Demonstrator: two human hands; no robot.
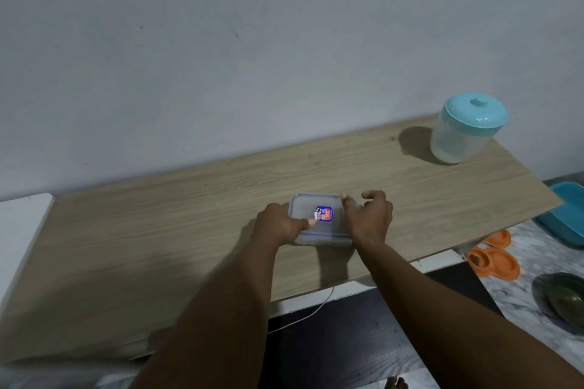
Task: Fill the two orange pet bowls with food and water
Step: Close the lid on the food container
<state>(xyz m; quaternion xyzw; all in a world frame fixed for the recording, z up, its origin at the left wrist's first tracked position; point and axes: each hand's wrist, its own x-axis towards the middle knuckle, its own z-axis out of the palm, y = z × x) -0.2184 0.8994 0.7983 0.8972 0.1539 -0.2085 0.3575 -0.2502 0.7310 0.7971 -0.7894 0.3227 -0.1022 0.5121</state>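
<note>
Box on the table, about the middle, lid on. Lies with long axis left to right, roughly along the front edge. Left hand at the left short end, gripping it, thumb flat on the lid beside the sticker. Right hand at the right short end, clasping it, thumb on the far right corner, fingers bent over that side; contact with any latch hidden. Probably the food box, about to be opened or lifted.

Bowls not on the table. Down on the floor, past the table's right front corner, well apart from the box. Orange, cups joined; something dark in one near cup; a second orange piece behind, half hidden by the table edge. From the hands: off to the right and lower. Nearer the right hand; for the left, a reach across the box. Jug, teal-lidded, upright at the table's far right end, likewise on the right hand's side. Likely the water. Any carry, then, rightward and down, more or less along the box's own long axis. Worth keeping level, both ends held.
</note>
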